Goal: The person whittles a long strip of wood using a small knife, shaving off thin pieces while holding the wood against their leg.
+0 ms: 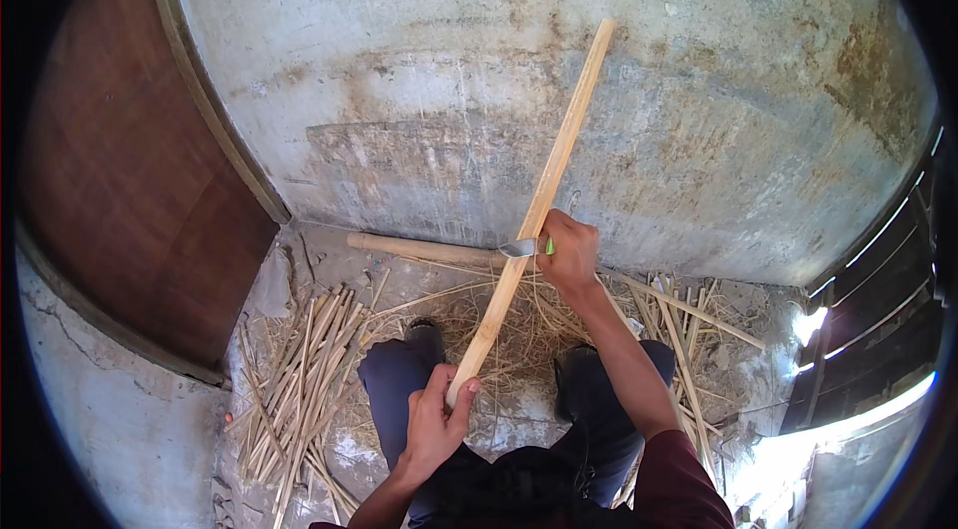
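Observation:
A long pale bamboo strip (564,145) slants up and away from me, its far end in front of the wall. My left hand (436,424) is closed round its near end, thumb on top. In my right hand (571,252) is a knife (518,249) with a short, wide metal blade and a bit of green handle showing. The blade lies across the strip around its middle, and my right fingers are closed beside the strip's right edge. Most of the knife's handle is hidden inside that hand.
Piles of thin split sticks (299,379) lie left of my legs, with more sticks (689,329) on the right. A thick round pole (424,249) rests along the wall's foot. Shavings (519,329) litter the floor between my feet. A brown door (140,170) stands at left.

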Demonstrator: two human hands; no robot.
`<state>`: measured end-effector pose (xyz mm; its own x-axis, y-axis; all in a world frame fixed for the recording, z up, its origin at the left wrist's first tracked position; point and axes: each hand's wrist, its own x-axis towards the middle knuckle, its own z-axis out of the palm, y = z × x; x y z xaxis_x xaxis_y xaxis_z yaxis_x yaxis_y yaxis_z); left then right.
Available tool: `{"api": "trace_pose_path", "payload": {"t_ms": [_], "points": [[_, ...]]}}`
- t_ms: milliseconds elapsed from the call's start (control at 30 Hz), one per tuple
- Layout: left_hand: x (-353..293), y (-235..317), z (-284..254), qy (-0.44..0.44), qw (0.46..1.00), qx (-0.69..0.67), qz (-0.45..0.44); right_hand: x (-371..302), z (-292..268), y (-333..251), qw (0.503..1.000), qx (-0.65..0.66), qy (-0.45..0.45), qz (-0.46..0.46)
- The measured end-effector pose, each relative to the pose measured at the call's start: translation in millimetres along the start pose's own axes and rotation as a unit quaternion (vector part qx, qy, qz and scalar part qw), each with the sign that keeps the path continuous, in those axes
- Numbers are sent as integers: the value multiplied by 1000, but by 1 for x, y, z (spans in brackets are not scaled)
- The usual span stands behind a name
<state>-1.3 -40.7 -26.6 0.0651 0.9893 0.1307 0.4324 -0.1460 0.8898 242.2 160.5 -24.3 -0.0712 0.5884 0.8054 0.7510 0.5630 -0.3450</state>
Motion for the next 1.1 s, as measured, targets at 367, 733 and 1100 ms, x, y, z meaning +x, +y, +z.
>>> {"api": "trace_pose_path", "payload": {"t_ms": [367, 733, 1100], "points": [[-31, -11, -7, -13, 999, -23, -45, 19, -5, 52, 989, -88, 78, 88], [-58, -31, -25, -24, 998, 3, -61, 35, -8, 99, 968, -158, 89, 173], [-71, -47, -34, -61, 994, 25, -91, 50, 9, 175, 932, -186, 77, 302]]}}
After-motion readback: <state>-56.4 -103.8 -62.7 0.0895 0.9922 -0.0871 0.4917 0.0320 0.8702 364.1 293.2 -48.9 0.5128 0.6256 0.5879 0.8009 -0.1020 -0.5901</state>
